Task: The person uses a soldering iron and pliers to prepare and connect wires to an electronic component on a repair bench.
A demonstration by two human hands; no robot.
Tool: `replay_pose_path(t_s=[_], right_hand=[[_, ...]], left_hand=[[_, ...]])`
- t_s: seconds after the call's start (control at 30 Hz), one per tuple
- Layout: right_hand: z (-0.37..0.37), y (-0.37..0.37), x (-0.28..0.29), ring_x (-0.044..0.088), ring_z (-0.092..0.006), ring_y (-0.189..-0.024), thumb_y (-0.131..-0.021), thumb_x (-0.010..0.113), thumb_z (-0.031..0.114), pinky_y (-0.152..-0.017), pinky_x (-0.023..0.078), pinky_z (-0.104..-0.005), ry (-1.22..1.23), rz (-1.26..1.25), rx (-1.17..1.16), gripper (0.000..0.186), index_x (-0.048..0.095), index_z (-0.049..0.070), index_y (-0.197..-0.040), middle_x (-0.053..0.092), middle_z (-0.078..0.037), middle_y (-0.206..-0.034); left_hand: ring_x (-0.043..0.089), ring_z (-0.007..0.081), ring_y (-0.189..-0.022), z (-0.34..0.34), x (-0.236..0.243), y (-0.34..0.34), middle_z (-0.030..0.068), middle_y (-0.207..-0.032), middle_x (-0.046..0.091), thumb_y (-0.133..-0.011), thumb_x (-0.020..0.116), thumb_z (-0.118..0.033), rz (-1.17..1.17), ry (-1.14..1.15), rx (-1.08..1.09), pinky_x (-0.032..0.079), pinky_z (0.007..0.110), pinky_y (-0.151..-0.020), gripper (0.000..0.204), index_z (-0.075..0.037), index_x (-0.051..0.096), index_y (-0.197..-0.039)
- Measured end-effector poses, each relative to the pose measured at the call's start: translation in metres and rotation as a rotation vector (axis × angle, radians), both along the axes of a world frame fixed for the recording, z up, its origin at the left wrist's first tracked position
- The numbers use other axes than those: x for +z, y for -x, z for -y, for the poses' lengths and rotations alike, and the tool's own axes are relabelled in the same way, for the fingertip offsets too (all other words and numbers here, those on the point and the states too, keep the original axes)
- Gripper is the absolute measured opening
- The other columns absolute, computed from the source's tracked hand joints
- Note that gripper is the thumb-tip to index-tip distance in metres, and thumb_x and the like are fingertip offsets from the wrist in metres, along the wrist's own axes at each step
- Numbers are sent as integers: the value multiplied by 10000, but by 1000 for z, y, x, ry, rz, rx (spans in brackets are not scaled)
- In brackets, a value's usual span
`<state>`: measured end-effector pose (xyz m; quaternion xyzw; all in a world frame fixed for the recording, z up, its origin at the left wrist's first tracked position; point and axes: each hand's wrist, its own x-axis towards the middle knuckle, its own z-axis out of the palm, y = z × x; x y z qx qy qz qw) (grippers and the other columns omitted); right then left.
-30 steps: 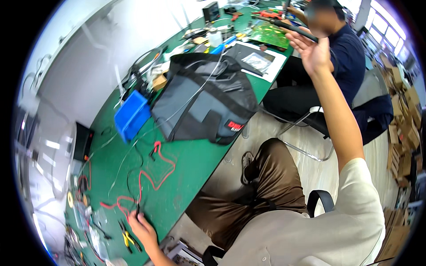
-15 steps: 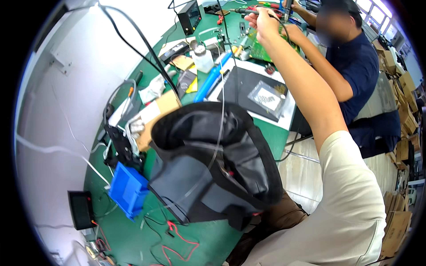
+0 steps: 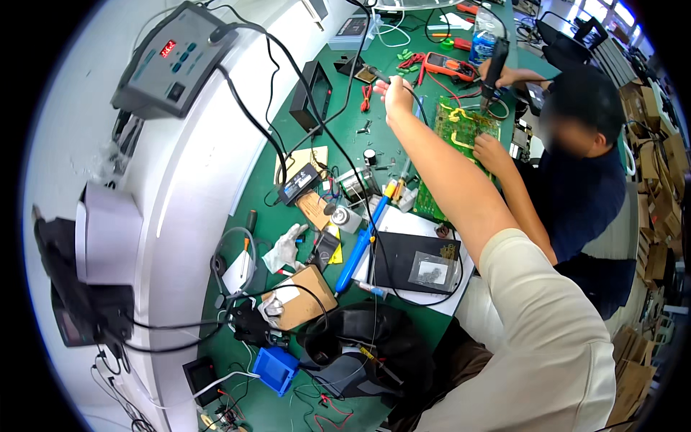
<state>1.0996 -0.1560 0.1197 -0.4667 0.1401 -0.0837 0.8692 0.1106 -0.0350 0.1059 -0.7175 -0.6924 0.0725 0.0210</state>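
My right arm reaches across the green workbench. At its end, my right hand (image 3: 397,99) is closed lightly around the handle of a soldering iron (image 3: 381,75), some fingers stretched out below it. The front of the iron points left and meets a small dark stand (image 3: 350,66); whether it rests inside cannot be made out. A black cable trails from the handle. Red-handled leads (image 3: 366,98) lie just below the stand. To the right, a co-worker holds a black hot-air handle (image 3: 494,75) above a green circuit board (image 3: 461,128), other hand at the board's edge. My left hand is out of view.
A grey station with a red display (image 3: 176,63) sits upper left, its cables hanging across the bench. An orange multimeter (image 3: 449,65) lies beyond the board. Nearer are a blue tube-shaped tool (image 3: 352,265), a black bag (image 3: 374,327) and a blue bin (image 3: 276,371).
The view has swung, so the bench and bag sit lower and the grey station shows. My right hand and the iron have come closer to the stand.
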Motion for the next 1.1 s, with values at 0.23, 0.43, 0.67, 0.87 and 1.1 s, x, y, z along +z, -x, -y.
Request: replay_pose_path(t_s=[0.23, 0.43, 0.67, 0.87, 1.1], right_hand=[[-22, -75, -36, 636, -178, -632, -933, 451, 244, -618, 526, -293, -10, -76, -53, 304, 558, -31, -1007, 669, -128, -838], [-30, -111, -52, 685, -191, -694, -911, 439, 236, -577, 471, -277, -38, -93, -27, 237, 536, 39, -1001, 703, -137, -861], [-35, -147, -59, 466, -127, -416, -897, 478, 157, -371, 360, -268, -157, -215, -60, 126, 484, 32, -907, 557, -83, -591], [-46, -186, -66, 482, -132, -476, -965, 547, 262, -455, 427, -314, -305, -311, 35, 219, 501, 82, -848, 541, -39, -648], [-50, -204, -53, 649, -262, -740, -1016, 368, 418, -640, 505, -357, -348, -155, 31, 398, 443, 42, -1122, 639, -169, -923]], left_hand=[[606, 487, -745, 30, 28, -24, 295, -871, 645, -963, 479, -467, -25, -23, 69, 485, 543, -651, 546, 56, 633, -982], [599, 462, -681, 41, 48, -31, 265, -786, 642, -924, 532, -450, -114, 44, 44, 468, 548, -603, 492, 28, 645, -886], [597, 446, -663, 41, 63, -34, 231, -777, 650, -927, 514, -472, -138, -37, 81, 460, 550, -600, 495, -2, 660, -875], [593, 474, -931, 37, 77, -57, 255, -1063, 640, -952, 417, -540, -99, 66, 179, 470, 539, -796, 580, -29, 649, -1098], [648, 432, -878, 42, 82, -82, 209, -1007, 687, -927, 410, -616, -261, 158, 483, 507, 550, -748, 619, -92, 681, -1114]])
